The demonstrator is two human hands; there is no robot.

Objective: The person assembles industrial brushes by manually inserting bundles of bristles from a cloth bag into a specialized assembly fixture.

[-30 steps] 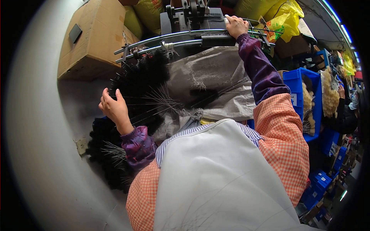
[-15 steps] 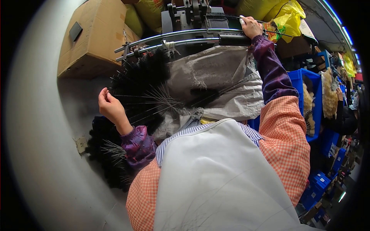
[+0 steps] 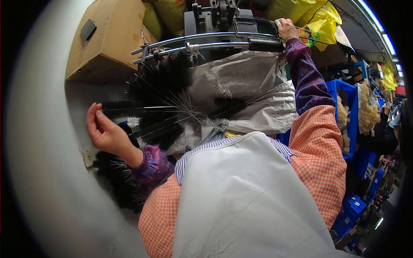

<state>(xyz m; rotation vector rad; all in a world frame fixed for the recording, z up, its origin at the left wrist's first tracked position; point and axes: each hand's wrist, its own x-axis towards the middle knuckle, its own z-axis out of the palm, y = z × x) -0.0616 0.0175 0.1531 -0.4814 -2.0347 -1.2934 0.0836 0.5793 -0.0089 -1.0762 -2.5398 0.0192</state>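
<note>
My left hand (image 3: 105, 132) is closed in a pinch at the tip of a black twisted-wire brush (image 3: 124, 108), whose bare wire stem points right into the pile. Many similar black bristle brushes (image 3: 161, 84) lie fanned out on a grey woven sack (image 3: 234, 75), their thin stems crossing near my lap. At the far right, my right hand (image 3: 288, 30) curls over the end of a metal frame (image 3: 275, 29) on the machine (image 3: 219, 19). A white covering shows on one of its digits. The undersides of its fingers are hidden.
Two curved-looking metal rails (image 3: 185, 43) cross in front of the machine. A cardboard box (image 3: 105, 38) stands far left by the pale wall (image 3: 43, 129). Yellow bags (image 3: 327, 21) sit far right. Blue crates (image 3: 355, 118) line the right side, where another person (image 3: 380, 133) works. More black brushes (image 3: 114, 185) lie lower left.
My left hand has moved left and slightly down, drawing one brush out lengthwise from the pile. My right hand stays at the machine's frame, shifted only slightly.
</note>
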